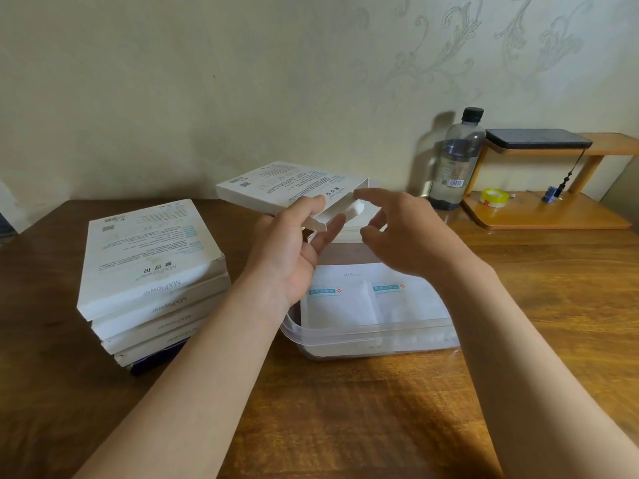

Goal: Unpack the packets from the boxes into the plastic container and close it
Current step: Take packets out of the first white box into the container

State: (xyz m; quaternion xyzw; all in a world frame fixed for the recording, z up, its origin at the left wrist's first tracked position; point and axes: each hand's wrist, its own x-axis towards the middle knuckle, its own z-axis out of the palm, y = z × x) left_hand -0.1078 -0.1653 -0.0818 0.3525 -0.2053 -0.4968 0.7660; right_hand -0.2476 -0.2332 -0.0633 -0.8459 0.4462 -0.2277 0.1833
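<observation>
1. White card box [276,183] sits just above centre frame, held over the container [345,335]; the left hand [290,250] grips its near end, thumb on top and fingers under, with the end flap open
2. The right hand [397,233] is at the box's open mouth, fingers curled; whether it pinches a packet or only touches the flap I cannot tell
3. Done, by my reading: the clear container, lower centre, already holds a layer of packets [340,302], 2 with teal labels lying side by side on top
4. Left to do: this box looks not yet emptied, and a stack [148,271] of about 5 more boxes waits at left of frame; their contents are hidden, so I judge the task early to midway
5. No lid shows, so closing is not yet begun
6. Surface: a brown wooden table [345,409], with a brighter patch at lower centre
7. Room: a pale wall [242,81] with a scroll pattern at upper right; at right a black-capped bottle [456,160] stands beside a small wooden shelf [539,212] carrying a tape roll [494,198]
</observation>
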